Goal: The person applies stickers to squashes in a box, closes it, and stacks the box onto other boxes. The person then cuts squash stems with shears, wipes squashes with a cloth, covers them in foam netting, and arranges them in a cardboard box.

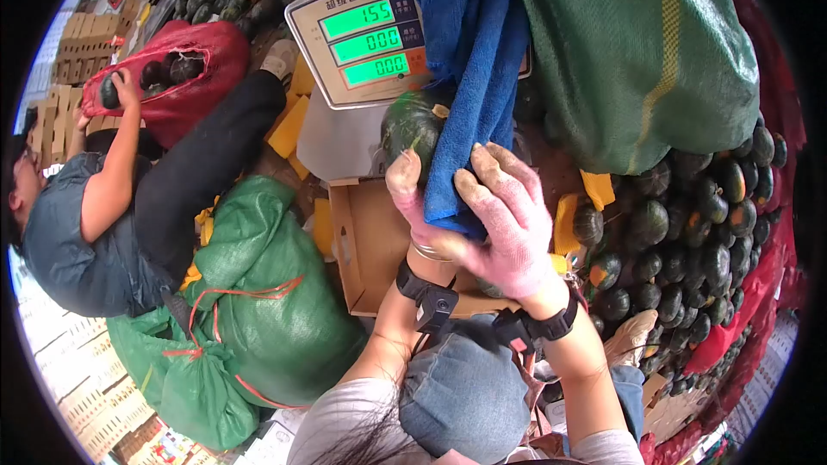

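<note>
A blue towel (pixel 478 95) hangs from the scale's display down to my two gloved hands. My right hand (pixel 508 220), in a pink glove with cream fingertips, is closed over the towel's lower part. On the towel's other side, my left hand (pixel 413 194) is closed against its edge, fingers partly hidden by the cloth. Whether something is wrapped inside the towel I cannot tell. Just beyond my left fingers, a dark green squash (pixel 405 131) rests on the weighing scale (pixel 353 133), partly covered by the towel. The lit display (pixel 366 39) reads 1.55 on top.
Below the scale stands an open cardboard box (pixel 349 250). Large green sacks lie at upper right (pixel 637 43) and lower left (pixel 284 293). Many squashes (pixel 680 250) are piled on the right. At left, a seated person (pixel 95 224) handles a squash at a red mesh sack (pixel 215 56).
</note>
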